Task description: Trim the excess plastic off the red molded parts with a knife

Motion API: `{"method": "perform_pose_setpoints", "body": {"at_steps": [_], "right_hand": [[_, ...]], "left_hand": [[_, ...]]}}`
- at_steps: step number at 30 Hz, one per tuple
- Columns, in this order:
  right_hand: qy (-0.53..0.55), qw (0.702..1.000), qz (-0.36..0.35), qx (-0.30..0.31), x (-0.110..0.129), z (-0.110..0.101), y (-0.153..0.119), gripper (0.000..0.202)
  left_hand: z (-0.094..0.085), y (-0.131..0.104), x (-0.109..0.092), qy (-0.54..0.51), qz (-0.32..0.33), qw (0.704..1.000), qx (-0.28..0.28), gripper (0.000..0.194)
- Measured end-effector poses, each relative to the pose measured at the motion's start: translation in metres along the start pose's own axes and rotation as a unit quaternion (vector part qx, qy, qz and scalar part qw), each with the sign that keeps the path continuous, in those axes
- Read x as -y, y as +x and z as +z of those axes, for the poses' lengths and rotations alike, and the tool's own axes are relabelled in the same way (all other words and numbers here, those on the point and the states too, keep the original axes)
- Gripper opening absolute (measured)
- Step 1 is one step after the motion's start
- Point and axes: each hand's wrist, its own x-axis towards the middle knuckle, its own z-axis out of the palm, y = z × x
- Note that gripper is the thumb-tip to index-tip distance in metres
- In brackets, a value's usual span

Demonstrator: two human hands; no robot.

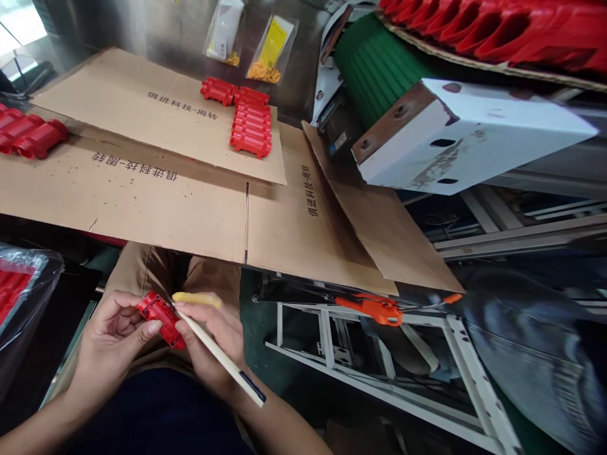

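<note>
A red plastic part [162, 321] with a recessed, slotted face is held above my lap. My left hand [107, 335] is closed on its left end, between thumb and fingers. In my right hand [213, 338] is a slim cream pen-shaped tool [222, 360] with a dark band near its rear end. The tool's front end meets the upper right edge of the red part; its exact tip is too small to make out. My right thumb also touches the part. A yellow finger cot [196, 299] covers my right index finger.
Flattened cardboard [190, 215] covers the bench, bearing red parts [251, 123] in a block and more red parts [31, 134] at left. Two bags [272, 50] lie behind. An orange-handled tool [372, 308] hangs near the front edge. A co-worker's jeans [526, 354] are at right.
</note>
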Motion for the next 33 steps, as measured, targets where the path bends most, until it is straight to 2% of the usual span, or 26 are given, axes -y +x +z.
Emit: {"method": "perform_pose_setpoints", "body": {"at_steps": [4,16,23,29,31,33], "right_hand": [[0.019,0.999,-0.043,0.007,0.011,0.007,-0.002,0.027],[-0.004,0.998,-0.053,0.013,0.01,0.008,-0.003,0.026],[0.011,1.0,-0.021,-0.005,0.013,0.011,-0.006,0.03],[-0.001,1.0,-0.021,-0.008,0.015,0.006,-0.009,0.034],[-0.014,1.0,-0.002,0.002,0.016,0.001,-0.01,0.03],[-0.009,0.999,0.037,0.015,0.017,-0.005,-0.009,0.024]], "left_hand": [[0.003,-0.003,-0.004,-0.001,0.008,1.0,0.003,0.023],[0.004,-0.004,-0.004,0.001,0.02,1.0,0.02,0.021],[0.006,-0.007,-0.003,0.031,0.057,0.998,-0.011,0.025],[0.007,-0.008,-0.003,0.057,0.077,0.995,-0.034,0.025],[0.006,-0.007,-0.006,0.076,0.091,0.992,-0.051,0.025],[0.003,-0.005,-0.009,0.089,0.088,0.991,-0.043,0.026]]}}
